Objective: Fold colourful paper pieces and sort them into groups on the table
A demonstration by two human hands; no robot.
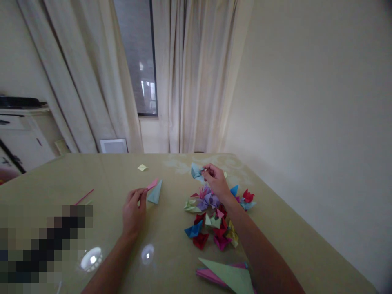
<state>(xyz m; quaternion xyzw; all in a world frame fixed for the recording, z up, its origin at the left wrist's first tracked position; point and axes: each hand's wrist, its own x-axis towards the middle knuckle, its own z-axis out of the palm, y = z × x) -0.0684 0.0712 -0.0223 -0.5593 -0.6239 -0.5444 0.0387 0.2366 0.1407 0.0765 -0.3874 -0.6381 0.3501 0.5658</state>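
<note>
On the left of the table, my left hand [134, 208] pinches a narrow pink folded paper [152, 184]. Against it is a light blue folded paper triangle [156, 193]; whether my fingers hold that too, I cannot tell. My right hand [214, 179] is closed on a light blue origami piece [196, 172], raised just beyond a pile of origami. That pile has purple origami [209, 201], red origami [200, 241], blue origami [193, 230] and pale green origami [213, 221] pieces. My right forearm passes over its right side and hides part of it.
Folded paper sheets, pale green [231, 272] on top, lie at the near edge by my right forearm. A small pale yellow paper [142, 167] lies toward the back of the glossy table [171, 253]. A thin pink stick [84, 197] is at left, beside a blurred-out area.
</note>
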